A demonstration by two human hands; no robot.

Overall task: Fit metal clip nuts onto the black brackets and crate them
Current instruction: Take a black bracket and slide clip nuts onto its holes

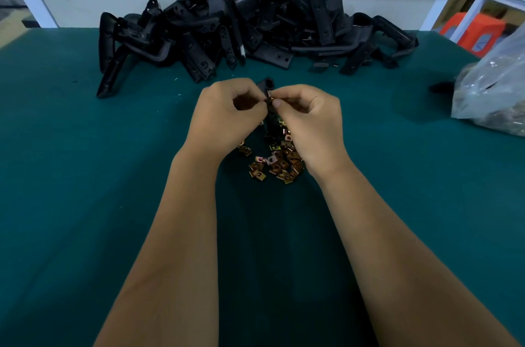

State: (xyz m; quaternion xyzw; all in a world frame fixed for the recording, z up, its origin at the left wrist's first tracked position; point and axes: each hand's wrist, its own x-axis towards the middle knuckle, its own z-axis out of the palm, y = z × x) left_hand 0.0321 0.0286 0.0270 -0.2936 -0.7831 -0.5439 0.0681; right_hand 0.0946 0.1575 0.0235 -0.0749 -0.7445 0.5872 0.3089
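Holding one black bracket (268, 85) upright between both hands, mid-worktop (85, 176). My left hand (227, 113) is curled around its left side, fingers closed on it. My right hand (309, 125) pinches a clip nut (270, 95) against the bracket's edge, thumb and forefinger pressed together on it. Loose clip nuts (274, 163) lie in a small heap directly under my wrists, touching the cloth. Bracket pile (241, 22) sits against the far edge, well apart from my hands. Clear plastic bag (494, 90) at the right edge, contents unclear.
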